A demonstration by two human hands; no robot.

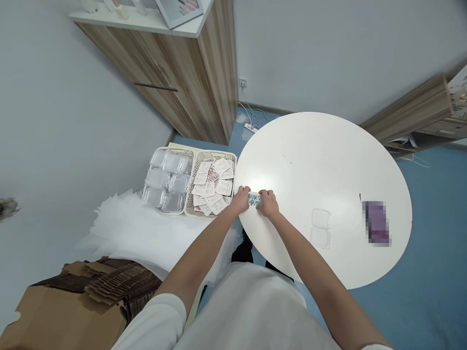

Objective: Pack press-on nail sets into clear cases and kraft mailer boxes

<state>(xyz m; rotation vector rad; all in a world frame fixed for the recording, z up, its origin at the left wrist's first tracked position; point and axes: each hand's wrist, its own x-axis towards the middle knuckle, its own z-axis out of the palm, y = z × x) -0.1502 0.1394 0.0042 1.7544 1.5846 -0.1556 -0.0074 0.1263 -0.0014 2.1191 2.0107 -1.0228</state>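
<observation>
My left hand and my right hand meet at the left edge of a round white table. Between them they pinch a small card of teal press-on nails, one hand at each end. Both hands have their fingers curled closed on it. An open clear plastic case lies flat on the table to the right of my right hand, apart from it.
Left of the table stand two white baskets: one full of nail cards, one full of clear plastic cases. White foam sheets and a cardboard box lie nearer me. A blurred purple object rests at the table's right.
</observation>
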